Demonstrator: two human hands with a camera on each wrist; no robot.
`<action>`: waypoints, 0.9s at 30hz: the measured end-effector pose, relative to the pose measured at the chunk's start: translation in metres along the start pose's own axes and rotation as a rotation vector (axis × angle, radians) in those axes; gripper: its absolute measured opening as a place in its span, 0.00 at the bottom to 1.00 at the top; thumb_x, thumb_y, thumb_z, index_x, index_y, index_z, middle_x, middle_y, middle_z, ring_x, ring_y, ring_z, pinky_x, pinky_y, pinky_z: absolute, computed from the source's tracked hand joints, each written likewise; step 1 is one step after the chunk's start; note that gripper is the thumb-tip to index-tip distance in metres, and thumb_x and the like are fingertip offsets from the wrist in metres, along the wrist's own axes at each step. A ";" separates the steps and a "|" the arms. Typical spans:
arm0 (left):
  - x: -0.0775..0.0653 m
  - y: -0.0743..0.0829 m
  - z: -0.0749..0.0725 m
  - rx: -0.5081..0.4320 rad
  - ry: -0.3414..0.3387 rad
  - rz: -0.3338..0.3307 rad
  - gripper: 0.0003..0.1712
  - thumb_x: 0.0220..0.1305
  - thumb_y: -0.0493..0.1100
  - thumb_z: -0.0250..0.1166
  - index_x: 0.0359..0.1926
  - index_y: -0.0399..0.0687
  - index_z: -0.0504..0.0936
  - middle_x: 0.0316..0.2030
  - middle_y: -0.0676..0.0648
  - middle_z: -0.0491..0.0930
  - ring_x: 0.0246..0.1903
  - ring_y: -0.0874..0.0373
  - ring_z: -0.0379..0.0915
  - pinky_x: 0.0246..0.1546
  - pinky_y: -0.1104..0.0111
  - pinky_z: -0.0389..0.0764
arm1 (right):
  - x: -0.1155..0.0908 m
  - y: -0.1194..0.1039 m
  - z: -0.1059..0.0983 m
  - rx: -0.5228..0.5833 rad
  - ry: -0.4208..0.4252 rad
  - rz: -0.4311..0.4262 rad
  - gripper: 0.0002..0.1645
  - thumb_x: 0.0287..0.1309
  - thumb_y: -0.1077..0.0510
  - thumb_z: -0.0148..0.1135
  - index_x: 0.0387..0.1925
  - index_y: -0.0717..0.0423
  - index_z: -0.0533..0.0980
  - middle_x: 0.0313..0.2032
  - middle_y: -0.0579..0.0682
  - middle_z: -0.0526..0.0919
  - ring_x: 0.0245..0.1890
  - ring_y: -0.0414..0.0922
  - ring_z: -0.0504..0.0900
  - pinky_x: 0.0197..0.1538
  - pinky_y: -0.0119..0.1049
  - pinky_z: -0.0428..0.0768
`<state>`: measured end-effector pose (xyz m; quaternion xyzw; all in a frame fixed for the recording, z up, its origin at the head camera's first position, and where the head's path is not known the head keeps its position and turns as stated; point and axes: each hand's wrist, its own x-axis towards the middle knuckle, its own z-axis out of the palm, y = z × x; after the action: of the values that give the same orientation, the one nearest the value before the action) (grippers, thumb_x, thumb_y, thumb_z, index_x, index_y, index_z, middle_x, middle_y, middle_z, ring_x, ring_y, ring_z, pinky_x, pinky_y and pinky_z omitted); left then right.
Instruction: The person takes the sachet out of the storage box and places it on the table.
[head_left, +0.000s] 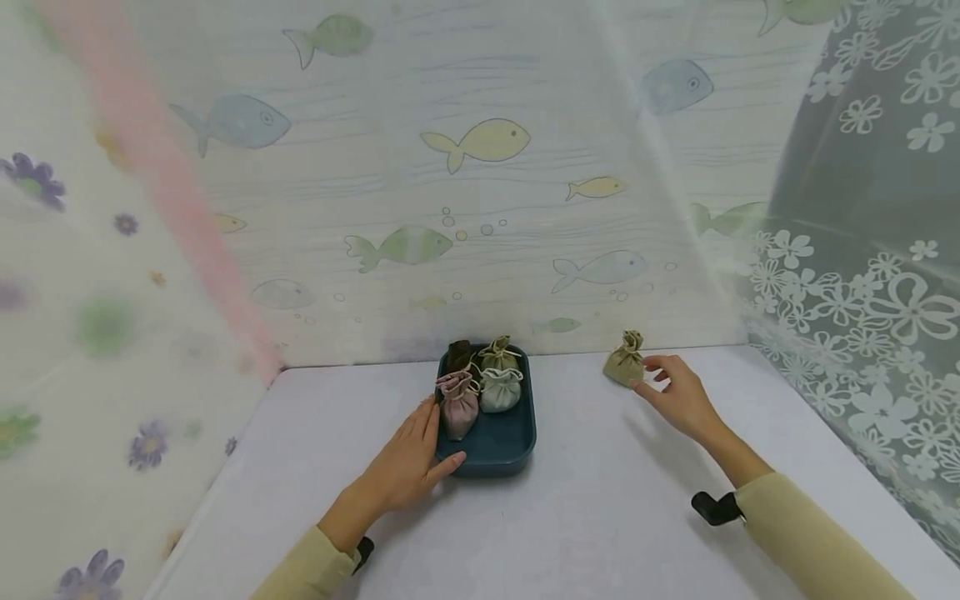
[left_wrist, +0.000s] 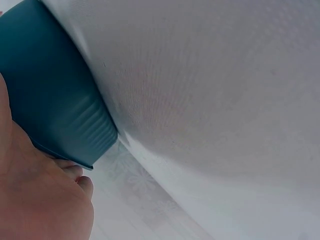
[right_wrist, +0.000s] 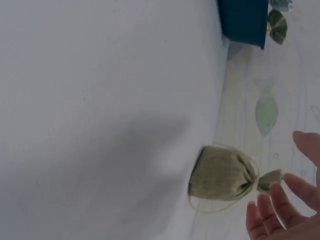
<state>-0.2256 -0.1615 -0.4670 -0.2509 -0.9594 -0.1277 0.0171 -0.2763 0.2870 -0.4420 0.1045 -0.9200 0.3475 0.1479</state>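
A dark blue-green plastic tray (head_left: 497, 450) stands on the white table, holding several small drawstring pouches. Inside are a pink pouch (head_left: 459, 407), a pale grey-green pouch (head_left: 501, 392), an olive pouch (head_left: 499, 357) and a dark brown pouch (head_left: 458, 355). Along the tray's left side lies my left hand (head_left: 408, 450), fingers extended and thumb by the front corner. Another olive drawstring pouch (head_left: 624, 363) stands upright to the right of the tray. Beside its gathered neck is my right hand (head_left: 681, 398), fingers spread and not closed round it; whether they touch it I cannot tell.
Behind the table (head_left: 585, 492) hangs a pale curtain (head_left: 487, 208) printed with fish, close to the tray and lone pouch. A floral sheet (head_left: 150, 333) borders the left side, and a white-flowered translucent one (head_left: 885, 333) the right.
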 end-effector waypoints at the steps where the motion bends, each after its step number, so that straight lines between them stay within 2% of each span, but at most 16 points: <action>1: 0.000 0.000 0.000 0.000 0.002 0.000 0.57 0.76 0.73 0.42 0.79 0.28 0.45 0.80 0.32 0.39 0.79 0.39 0.39 0.77 0.48 0.51 | -0.001 -0.002 0.002 0.006 -0.005 -0.006 0.29 0.68 0.57 0.67 0.62 0.72 0.72 0.54 0.68 0.76 0.50 0.62 0.77 0.49 0.53 0.78; 7: -0.001 0.002 -0.002 0.003 -0.012 -0.010 0.57 0.76 0.74 0.41 0.79 0.29 0.43 0.80 0.32 0.38 0.79 0.39 0.38 0.77 0.50 0.50 | -0.002 -0.019 0.010 0.045 -0.040 -0.033 0.30 0.68 0.55 0.67 0.62 0.70 0.72 0.55 0.66 0.77 0.51 0.59 0.77 0.47 0.46 0.77; 14: -0.001 0.004 -0.004 0.001 -0.020 -0.012 0.57 0.75 0.74 0.41 0.79 0.30 0.42 0.80 0.33 0.37 0.80 0.40 0.37 0.77 0.50 0.49 | -0.002 -0.035 0.022 0.115 -0.063 -0.060 0.30 0.67 0.56 0.69 0.63 0.68 0.72 0.54 0.65 0.77 0.52 0.60 0.77 0.51 0.56 0.78; 27: -0.001 0.004 -0.005 -0.011 -0.028 -0.019 0.57 0.75 0.74 0.42 0.80 0.30 0.43 0.80 0.33 0.38 0.80 0.39 0.38 0.77 0.49 0.50 | 0.001 -0.052 0.047 0.179 -0.073 -0.148 0.28 0.63 0.58 0.71 0.60 0.66 0.75 0.51 0.61 0.80 0.50 0.61 0.78 0.49 0.54 0.79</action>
<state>-0.2226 -0.1602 -0.4617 -0.2435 -0.9612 -0.1295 0.0012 -0.2708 0.2169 -0.4433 0.1973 -0.8798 0.4126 0.1295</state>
